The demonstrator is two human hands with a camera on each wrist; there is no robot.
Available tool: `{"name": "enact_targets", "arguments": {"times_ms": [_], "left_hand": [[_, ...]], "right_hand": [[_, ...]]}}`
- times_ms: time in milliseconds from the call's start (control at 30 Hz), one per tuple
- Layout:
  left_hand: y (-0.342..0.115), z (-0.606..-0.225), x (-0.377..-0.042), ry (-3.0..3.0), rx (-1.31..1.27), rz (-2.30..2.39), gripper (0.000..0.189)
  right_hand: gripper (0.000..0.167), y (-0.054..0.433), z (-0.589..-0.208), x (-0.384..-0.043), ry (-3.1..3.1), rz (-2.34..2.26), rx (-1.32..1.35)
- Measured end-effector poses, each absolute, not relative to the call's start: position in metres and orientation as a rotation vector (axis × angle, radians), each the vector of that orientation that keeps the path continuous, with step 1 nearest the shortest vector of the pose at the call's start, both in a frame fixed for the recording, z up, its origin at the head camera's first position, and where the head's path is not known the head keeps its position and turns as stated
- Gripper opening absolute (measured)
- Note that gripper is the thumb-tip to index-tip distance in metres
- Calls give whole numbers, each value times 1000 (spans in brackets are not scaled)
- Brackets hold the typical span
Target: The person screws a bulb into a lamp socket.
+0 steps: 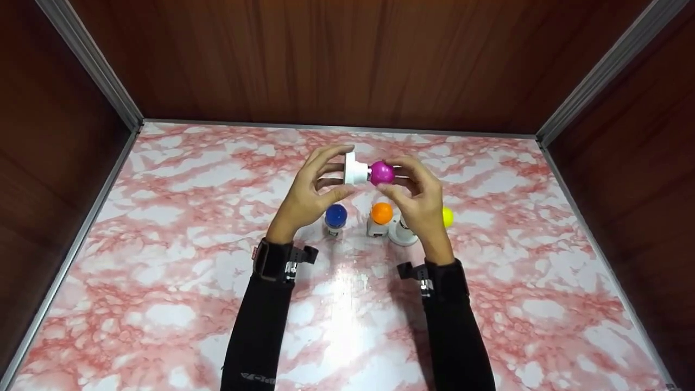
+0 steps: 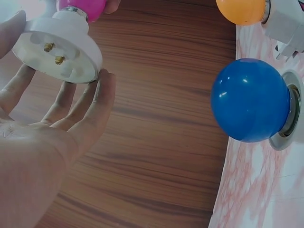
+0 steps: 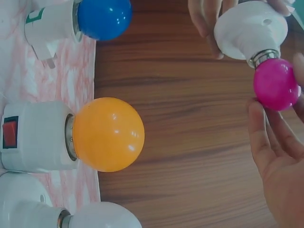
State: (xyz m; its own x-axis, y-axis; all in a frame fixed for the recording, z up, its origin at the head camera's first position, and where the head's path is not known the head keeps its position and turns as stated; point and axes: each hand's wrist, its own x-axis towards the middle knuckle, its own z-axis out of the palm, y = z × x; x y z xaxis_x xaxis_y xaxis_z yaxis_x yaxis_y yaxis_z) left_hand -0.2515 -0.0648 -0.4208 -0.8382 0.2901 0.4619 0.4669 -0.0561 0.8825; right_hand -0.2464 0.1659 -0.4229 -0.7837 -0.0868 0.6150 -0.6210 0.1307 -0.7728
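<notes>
My left hand (image 1: 305, 199) grips a white round lamp holder (image 1: 355, 169) by its wide base, thumb on one side and fingers on the other. The left wrist view shows brass terminals (image 2: 59, 60) in the hollow underside. With thumb and fingers my right hand (image 1: 425, 200) pinches a magenta light bulb (image 1: 383, 173). The bulb lies sideways against the holder's mouth, its metal base (image 3: 264, 57) partly showing between glass and holder. Both are held up above the marbled table.
Closer to me stand a blue bulb (image 1: 336, 215) and an orange bulb (image 1: 382, 213), each in a white plug-in holder; the orange one's has a red switch (image 3: 10, 133). Beside them are a white bulb (image 3: 105, 216) in a round holder and a yellow bulb (image 1: 448, 217). Brown panels (image 1: 347, 65) enclose the table.
</notes>
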Motion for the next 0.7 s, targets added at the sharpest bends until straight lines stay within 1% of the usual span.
{"name": "enact_targets", "arguments": {"times_ms": [133, 700], "left_hand": [[-66, -422, -251, -2072, -826, -2020, 65], [-67, -423, -254, -2079, -850, -2004, 64]], "right_hand": [[54, 168, -425, -247, -2016, 1659, 713], [51, 172, -425, -248, -2084, 1675, 699]]}}
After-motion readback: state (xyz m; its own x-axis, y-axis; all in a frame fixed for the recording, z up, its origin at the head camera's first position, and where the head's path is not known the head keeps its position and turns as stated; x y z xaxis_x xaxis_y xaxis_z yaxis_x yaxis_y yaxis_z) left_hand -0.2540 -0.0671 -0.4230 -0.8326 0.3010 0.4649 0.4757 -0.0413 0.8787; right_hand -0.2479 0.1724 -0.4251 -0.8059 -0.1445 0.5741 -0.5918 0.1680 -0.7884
